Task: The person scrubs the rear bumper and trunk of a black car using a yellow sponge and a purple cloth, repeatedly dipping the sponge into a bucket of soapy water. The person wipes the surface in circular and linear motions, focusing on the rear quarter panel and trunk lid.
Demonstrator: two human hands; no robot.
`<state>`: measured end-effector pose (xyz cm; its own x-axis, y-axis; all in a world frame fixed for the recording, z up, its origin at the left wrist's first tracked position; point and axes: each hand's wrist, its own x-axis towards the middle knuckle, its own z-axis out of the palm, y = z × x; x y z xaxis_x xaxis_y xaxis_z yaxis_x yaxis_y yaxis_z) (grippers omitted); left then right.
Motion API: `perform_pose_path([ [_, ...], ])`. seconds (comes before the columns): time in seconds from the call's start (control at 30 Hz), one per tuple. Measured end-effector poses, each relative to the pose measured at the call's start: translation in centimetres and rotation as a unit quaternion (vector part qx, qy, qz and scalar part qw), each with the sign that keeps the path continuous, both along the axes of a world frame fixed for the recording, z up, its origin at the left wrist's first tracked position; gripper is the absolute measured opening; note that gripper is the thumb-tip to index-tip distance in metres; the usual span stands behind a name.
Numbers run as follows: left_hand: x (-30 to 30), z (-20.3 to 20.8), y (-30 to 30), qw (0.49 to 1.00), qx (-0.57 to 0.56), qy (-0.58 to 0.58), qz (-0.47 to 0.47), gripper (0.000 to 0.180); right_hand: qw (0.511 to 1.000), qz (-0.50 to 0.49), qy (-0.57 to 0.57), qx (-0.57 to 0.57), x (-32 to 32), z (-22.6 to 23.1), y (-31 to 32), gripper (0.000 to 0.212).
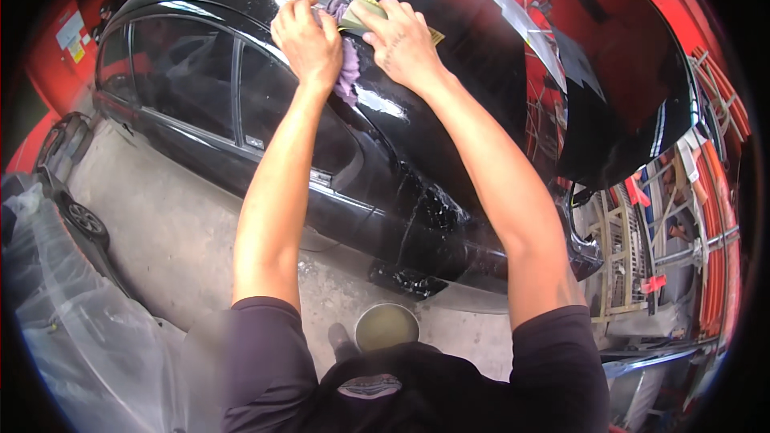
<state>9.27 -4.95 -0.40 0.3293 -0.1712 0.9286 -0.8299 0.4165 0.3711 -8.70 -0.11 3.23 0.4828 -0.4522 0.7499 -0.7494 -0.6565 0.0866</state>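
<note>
A black car (313,144) stands before me, its surface wet and streaked with whitish residue near the windscreen pillar and front wing. My left hand (309,44) is closed on a purple cloth (348,72), which hangs down over the car's edge by the pillar. Just right of it, my right hand (403,44) presses a yellowish sheet of sandpaper (365,11) to the car, fingers curled over it. Its underside is hidden. Some of the cloth also shows between the two hands.
A round bucket of murky liquid (387,327) stands on the concrete floor (172,200) by my feet. Clear plastic sheeting (88,313) covers something at left, near a dark wheel (86,219). A raised black panel (630,72) and racks with orange pipes (714,232) are at right.
</note>
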Motion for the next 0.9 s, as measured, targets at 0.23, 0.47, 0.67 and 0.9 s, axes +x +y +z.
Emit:
perform_pose_path([
  [0.23, 2.4, 0.2, 0.2, 0.999, -0.027, -0.038, -0.003, 0.021, 0.998, -0.058, -0.001, 0.039, -16.0, -8.4, 13.7, 0.058],
  [0.47, 1.2, 0.2, -0.4, 0.998, -0.023, -0.043, -0.040, 0.022, 1.000, 0.007, -0.002, -0.031, -0.3, 0.0, -1.7, 0.054],
  [0.67, 4.1, -0.3, 0.2, 0.997, -0.016, -0.067, -0.021, 0.021, 1.000, -0.014, 0.021, -0.007, -8.9, -6.0, 7.8, 0.061],
  [0.9, 2.5, -0.4, -0.7, 0.997, -0.036, -0.052, -0.054, 0.019, 0.995, -0.010, 0.079, -0.064, -5.6, -4.3, 6.5, 0.057],
])
